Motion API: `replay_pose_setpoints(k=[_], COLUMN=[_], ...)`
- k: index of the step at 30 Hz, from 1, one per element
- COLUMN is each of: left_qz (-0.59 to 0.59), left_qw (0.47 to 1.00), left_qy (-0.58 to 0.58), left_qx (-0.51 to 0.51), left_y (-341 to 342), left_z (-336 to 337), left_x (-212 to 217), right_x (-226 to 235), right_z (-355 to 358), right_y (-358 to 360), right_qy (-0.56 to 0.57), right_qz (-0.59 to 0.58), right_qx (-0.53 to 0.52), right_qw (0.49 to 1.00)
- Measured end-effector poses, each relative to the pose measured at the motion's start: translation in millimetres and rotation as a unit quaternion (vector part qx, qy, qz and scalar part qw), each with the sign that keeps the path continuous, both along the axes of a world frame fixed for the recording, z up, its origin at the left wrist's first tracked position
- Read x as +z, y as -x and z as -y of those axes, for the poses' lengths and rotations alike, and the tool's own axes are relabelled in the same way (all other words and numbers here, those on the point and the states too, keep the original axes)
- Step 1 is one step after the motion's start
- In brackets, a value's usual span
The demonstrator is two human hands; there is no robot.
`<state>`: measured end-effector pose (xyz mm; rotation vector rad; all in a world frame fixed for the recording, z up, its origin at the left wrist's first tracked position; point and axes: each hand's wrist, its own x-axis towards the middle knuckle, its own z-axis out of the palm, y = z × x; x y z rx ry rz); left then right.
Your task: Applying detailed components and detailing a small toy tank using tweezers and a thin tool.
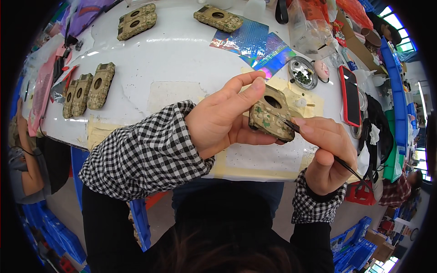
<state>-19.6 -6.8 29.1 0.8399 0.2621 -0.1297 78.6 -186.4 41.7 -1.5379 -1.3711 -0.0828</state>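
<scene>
My left hand [223, 109] is closed around a camouflage-patterned toy tank hull [263, 117], which has a round hole in its top. The hull is held tilted above the near edge of the table. In my right hand [325, 148] is a pair of dark tweezers [342, 164], pinched between thumb and fingers. The tweezer tips touch or nearly touch the near right end of the hull. Whether they grip a small piece there is too small to tell. Beyond the hull stands a round clear dish [302, 73] with small dark green bits in it.
More camouflage hulls stand at the left [101, 85] and at the back [218, 18]. Shiny holographic sheets [261, 43] lie at the back middle. A red-edged phone [349, 95] and a small white bottle [300, 103] are on the right. Another person's arm [29, 154] shows at the far left.
</scene>
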Motion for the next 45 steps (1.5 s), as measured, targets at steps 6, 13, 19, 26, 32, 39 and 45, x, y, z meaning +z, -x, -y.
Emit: replay_pose_setpoints(k=[6,13,19,26,32,39,45], left_qz=[0.013,0.053,0.003,-0.035,-0.073,0.047,0.158], left_qw=[1.000,0.995,0.938,0.837,0.733,0.810,0.960], left_qy=[0.007,-0.077,-0.323,-0.526,-0.648,-0.535,-0.180], left_qx=[-0.011,0.036,0.123,0.146,0.195,0.238,-0.144], left_y=[1,0,32,46,60,71,53], left_z=[-2,-18,-50,-61,-73,1,132], left_x=[-3,-2,-13,-20,-27,-19,-49], right_x=[-4,-21,-55,-76,-74,-89,-77], right_z=[1,20,61,87,95,114,118], right_y=[0,21,53,64,64,60,56], right_qy=[-0.012,-0.125,-0.101,-0.191,-0.238,-0.238,-0.051], right_qz=[0.004,-0.146,-0.355,-0.626,-0.716,-0.679,-0.113], right_qx=[-0.006,-0.071,-0.065,0.048,0.093,0.110,-0.113], right_qw=[1.000,0.979,0.927,0.755,0.650,0.685,0.986])
